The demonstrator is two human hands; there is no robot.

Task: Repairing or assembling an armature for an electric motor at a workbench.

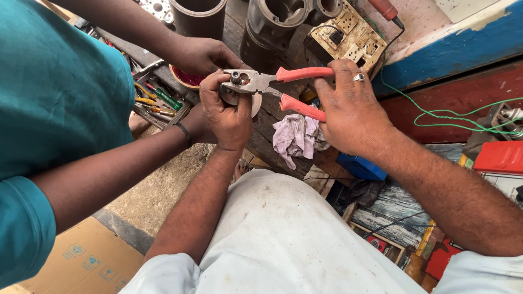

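A co-worker's arm [96, 179] in a teal sleeve reaches in from the left; the right hand [352, 109] is wrapped around the red handles of the pliers [270, 84], whose grey metal head bites a small round part [238, 94]; the left hand [227, 110] is clenched on that part, above a crumpled rag [294, 136].
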